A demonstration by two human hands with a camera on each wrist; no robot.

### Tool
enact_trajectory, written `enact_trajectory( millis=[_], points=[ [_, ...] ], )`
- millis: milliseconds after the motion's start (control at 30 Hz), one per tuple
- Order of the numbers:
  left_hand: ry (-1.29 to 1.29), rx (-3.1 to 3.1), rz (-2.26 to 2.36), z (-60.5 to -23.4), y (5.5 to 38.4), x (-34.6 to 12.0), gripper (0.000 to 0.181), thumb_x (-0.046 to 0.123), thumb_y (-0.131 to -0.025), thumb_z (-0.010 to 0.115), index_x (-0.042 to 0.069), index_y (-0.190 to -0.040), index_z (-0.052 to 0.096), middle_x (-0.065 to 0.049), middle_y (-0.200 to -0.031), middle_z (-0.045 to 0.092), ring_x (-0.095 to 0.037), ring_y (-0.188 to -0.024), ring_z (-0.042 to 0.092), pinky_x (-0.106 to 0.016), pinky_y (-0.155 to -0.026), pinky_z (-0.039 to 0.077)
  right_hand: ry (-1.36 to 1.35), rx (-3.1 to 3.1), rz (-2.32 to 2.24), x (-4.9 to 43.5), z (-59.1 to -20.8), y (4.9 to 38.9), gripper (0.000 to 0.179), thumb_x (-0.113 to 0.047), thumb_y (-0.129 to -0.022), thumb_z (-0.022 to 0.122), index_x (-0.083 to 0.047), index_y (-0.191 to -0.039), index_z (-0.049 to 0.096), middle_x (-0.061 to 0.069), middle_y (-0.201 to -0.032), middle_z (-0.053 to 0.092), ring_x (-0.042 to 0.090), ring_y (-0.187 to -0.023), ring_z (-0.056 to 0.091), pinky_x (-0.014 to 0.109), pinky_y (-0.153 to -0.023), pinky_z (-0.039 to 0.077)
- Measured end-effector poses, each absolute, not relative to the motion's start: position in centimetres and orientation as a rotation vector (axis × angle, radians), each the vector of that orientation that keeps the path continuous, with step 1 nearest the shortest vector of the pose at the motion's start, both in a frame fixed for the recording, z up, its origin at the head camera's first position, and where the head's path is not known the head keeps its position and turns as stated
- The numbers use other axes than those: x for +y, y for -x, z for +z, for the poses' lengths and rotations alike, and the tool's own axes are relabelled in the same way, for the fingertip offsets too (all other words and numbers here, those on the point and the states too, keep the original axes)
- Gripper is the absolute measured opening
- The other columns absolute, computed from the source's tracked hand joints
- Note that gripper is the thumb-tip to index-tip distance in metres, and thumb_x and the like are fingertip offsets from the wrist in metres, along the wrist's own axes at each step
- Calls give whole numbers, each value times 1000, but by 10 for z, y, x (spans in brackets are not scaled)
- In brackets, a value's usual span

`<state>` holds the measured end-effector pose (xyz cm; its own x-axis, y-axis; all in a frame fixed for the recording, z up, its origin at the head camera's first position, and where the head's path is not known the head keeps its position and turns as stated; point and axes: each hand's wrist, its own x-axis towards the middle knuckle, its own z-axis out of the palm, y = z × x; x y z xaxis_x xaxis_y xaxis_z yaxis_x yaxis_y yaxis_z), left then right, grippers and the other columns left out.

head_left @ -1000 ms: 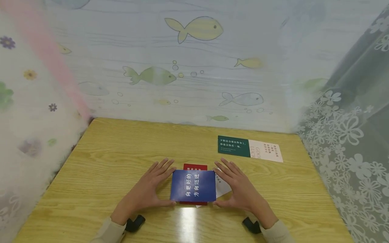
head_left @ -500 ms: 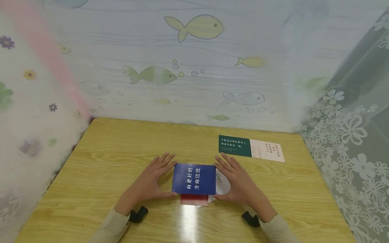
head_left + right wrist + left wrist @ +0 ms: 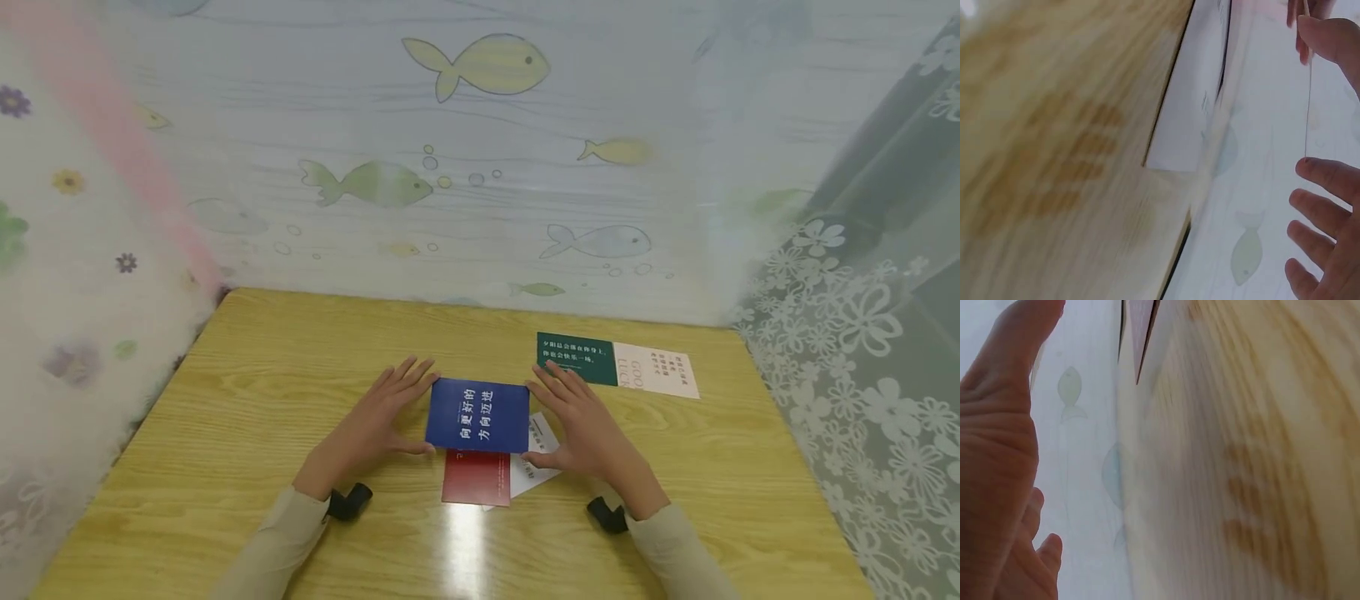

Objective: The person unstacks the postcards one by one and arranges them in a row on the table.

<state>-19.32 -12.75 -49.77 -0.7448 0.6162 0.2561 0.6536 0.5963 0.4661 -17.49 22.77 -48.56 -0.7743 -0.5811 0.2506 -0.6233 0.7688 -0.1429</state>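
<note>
A blue card [image 3: 477, 417] with white printed characters spans the gap between my two hands in the head view. My left hand [image 3: 375, 421] holds its left side, thumb at the near corner and forefinger at the far one. On the opposite side my right hand [image 3: 588, 433] holds it the same way; its edge [image 3: 1308, 106] shows thin between thumb and forefinger in the right wrist view, raised off the table. Below lie a red card [image 3: 476, 481] and a tilted white card [image 3: 537, 485], both partly hidden by the blue one.
A dark green card [image 3: 577, 357] and a pale pink card [image 3: 663, 371] lie side by side at the back right of the wooden table [image 3: 300, 350]. Behind stands a curtain [image 3: 480, 208] printed with fish. Black straps [image 3: 349, 502] sit at the wrists.
Both hands have moved away from me with the blue card, toward the back of the table. More of the red card's near part and the white card now shows.
</note>
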Motion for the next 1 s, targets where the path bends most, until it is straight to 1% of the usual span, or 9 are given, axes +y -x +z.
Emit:
enact_trajectory(
  millis=[167, 300, 500, 667, 867, 1000],
  points=[
    [1062, -2805, -782, -500, 202, -125, 107, 46, -75, 88, 10, -160, 34, -8, -169, 25, -35, -157, 16, -58, -126, 14, -925, -2820, 339, 227, -484, 183, 105, -63, -71, 83, -8, -153, 47, 12, -161, 41, 35, -154, 27, 56, -124, 26],
    [1045, -2833, -738, -503, 208, -122, 107, 48, -77, 86, 10, -161, 31, -7, -169, 23, -33, -157, 15, -57, -127, 13, -898, -2865, 372, 227, -485, 190, 105, -61, -71, 85, -8, -153, 47, 9, -160, 43, 35, -153, 29, 57, -123, 27],
    [1034, -2845, -647, -508, 218, -117, 106, 50, -79, 83, 8, -161, 30, -8, -169, 22, -35, -157, 16, -56, -127, 15, -858, -2936, 383, 227, -483, 202, 105, -60, -70, 86, -10, -154, 46, 7, -161, 42, 34, -153, 28, 56, -125, 24],
    [1035, -2863, -707, -509, 227, -114, 105, 48, -81, 83, 7, -161, 29, -10, -169, 23, -36, -156, 16, -57, -127, 14, -836, -2991, 366, 226, -483, 211, 103, -57, -72, 86, -10, -154, 45, 6, -161, 41, 34, -154, 27, 55, -126, 21],
    [1020, -2870, -784, -509, 239, -111, 104, 46, -81, 83, 6, -160, 30, -12, -168, 25, -38, -156, 15, -58, -127, 13, -816, -2999, 336, 226, -486, 226, 104, -57, -72, 86, -9, -154, 45, 10, -162, 38, 35, -154, 25, 53, -127, 19],
    [1007, -2903, -774, -507, 247, -109, 102, 47, -84, 81, 7, -161, 28, -12, -169, 23, -39, -156, 14, -57, -127, 12, -816, -3020, 362, 229, -487, 237, 105, -57, -72, 86, -9, -155, 43, 11, -163, 36, 37, -155, 22, 55, -127, 17]
  ],
)
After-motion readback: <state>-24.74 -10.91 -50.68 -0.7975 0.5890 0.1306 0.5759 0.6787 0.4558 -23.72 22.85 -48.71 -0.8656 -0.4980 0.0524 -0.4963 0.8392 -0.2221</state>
